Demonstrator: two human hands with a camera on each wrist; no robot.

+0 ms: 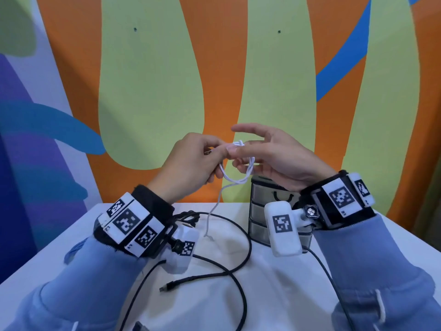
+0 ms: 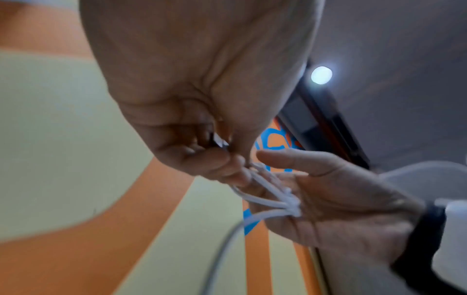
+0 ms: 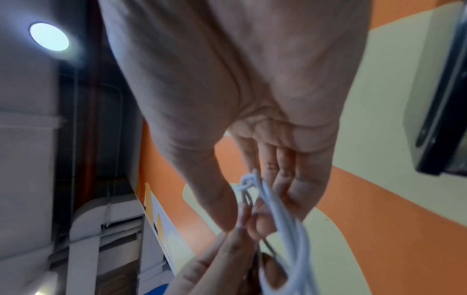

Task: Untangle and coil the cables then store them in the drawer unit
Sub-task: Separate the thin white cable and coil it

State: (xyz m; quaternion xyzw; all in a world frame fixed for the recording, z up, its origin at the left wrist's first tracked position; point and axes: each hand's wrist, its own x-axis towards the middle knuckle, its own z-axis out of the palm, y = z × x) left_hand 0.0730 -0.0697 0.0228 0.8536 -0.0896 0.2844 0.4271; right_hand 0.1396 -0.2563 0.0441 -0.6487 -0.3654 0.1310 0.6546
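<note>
Both hands are raised above the table in the head view, working a thin white cable (image 1: 235, 181). My left hand (image 1: 222, 150) pinches a strand between thumb and forefinger. The right hand (image 1: 241, 154) is held flat, thumb up and fingers straight, with several loops of the cable hung round its fingers and a small knot at the top. The wrist views show the same loops (image 2: 267, 201) (image 3: 285, 219) lying across the right fingers (image 3: 298, 189). The cable's loose tail hangs down to the table. The grey three-drawer unit (image 1: 259, 211) stands behind my right wrist, drawers pushed in.
Black cables (image 1: 248, 247) sprawl in loose curves over the white table (image 1: 274, 295), one ending in a plug (image 1: 164, 288) near the middle front. A small tangle lies behind the left wrist. A painted orange and green wall stands right behind the table.
</note>
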